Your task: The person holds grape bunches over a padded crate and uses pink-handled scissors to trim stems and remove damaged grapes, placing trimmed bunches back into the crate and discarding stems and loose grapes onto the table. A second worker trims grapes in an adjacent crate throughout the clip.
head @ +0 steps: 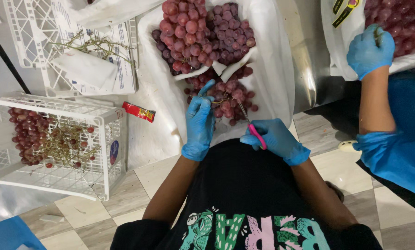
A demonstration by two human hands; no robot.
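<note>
Left hand (199, 124) pinches a grape bunch (226, 99); right hand (274, 138) grips pink scissors (254, 132) just beside it. Left of both, a crate (106, 153) holds loose grapes and stems; bunches above remain uncut.

Support surface: tiled floor (346, 171), pale beige and grey squares, visible at lower frame. Directly on it: white plastic crate (106, 153) at left, holding loose red grapes and bare stems; white sheeting (158, 134) spread beside the crate, carrying a small red wrapper (139, 111). A blue item (8, 235) lies at the bottom left corner, kind unclear.
</note>
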